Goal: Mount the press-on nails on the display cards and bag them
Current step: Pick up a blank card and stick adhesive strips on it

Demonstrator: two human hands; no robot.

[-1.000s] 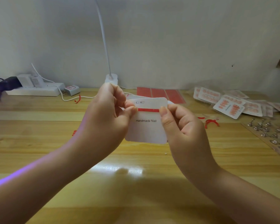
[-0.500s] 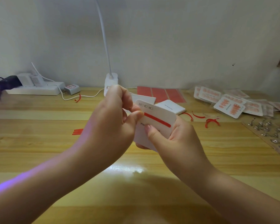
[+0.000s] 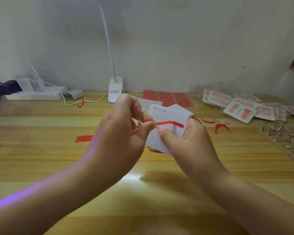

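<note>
A white display card (image 3: 166, 116) with a red strip (image 3: 171, 123) across it is held above the wooden table (image 3: 41, 158), tilted to the right. My right hand (image 3: 188, 141) grips the card from below and behind, its thumb lying on the card face. My left hand (image 3: 124, 129) pinches at the left end of the red strip with thumb and forefinger. More white cards (image 3: 182, 110) lie on the table just behind. Finished cards with pink nails in clear bags (image 3: 239, 111) are piled at the back right.
Red adhesive sheets (image 3: 168, 99) lie at the back centre. Cut red strips (image 3: 84, 138) lie left of my hands, curled red scraps (image 3: 221, 128) to the right. A board with small metal stands (image 3: 285, 138) sits far right. A clip lamp (image 3: 115, 90) and power strip (image 3: 34, 94) line the wall.
The card has tilted from upright and square to slanted right. My right hand moved from the card's right edge to beneath it. The red strip now looks wavy at its left end.
</note>
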